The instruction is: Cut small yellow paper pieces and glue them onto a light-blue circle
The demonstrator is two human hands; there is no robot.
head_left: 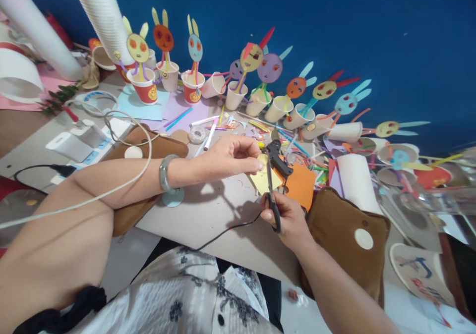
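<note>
Well, my L hand [241, 156] pinches yellow paper [263, 159] above the surface [203, 217], nr. the scissors [270, 175] gripped in my R hand [292, 222], so blade drift could nick a fingertip.

Dark scissors [275, 212] overlap yellow paper [262, 181] — blades forward.

Left hand [240, 156]: one, bare; fingers curled inward, thumb [247, 166] extended nearly straight along their near side, its tip close to the bent fingertips in a pinch. Left wrist [174, 171]: left of those fingers, roughly in line. Left forearm [130, 175]: farther left, bare, running to a bent elbow.

Right hand [286, 220]: one, bare; nearer the body than the left fingers and slightly right, fingers bent in a closed grip. Right forearm [338, 279]: bare, slanting back and rightward from its fingers.
</note>
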